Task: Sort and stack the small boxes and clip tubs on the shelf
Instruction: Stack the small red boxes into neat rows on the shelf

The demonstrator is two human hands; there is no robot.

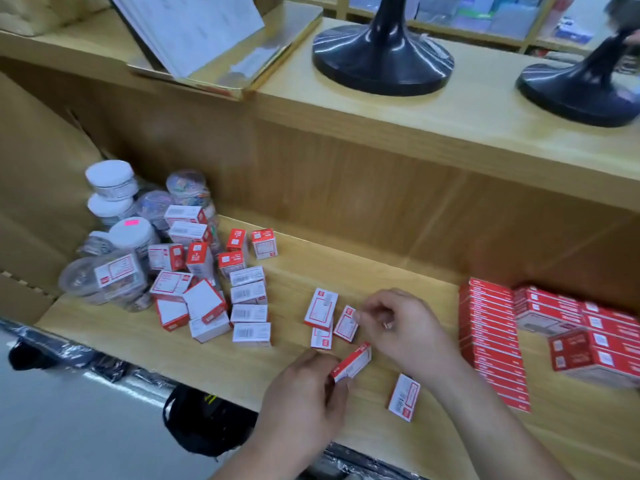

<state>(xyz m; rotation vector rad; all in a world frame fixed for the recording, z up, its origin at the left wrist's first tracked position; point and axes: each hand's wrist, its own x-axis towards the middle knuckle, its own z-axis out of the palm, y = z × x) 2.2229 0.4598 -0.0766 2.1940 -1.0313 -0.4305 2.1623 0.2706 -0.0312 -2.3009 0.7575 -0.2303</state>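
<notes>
Left hand (304, 400) grips one small box (351, 362), long axis pointing far-right. Right hand (398, 327) pinches another box (345, 323), just beyond.

Evenly and brightly lit from overhead; soft, weak shadows beneath the hands and boxes. Glare streaks on the glossy black stand bases (382, 60) far back and on the shelf (346, 268) surface. Slightly soft throughout, motion-blurred at far right. Straight edges bowed by wide-angle distortion.
</notes>
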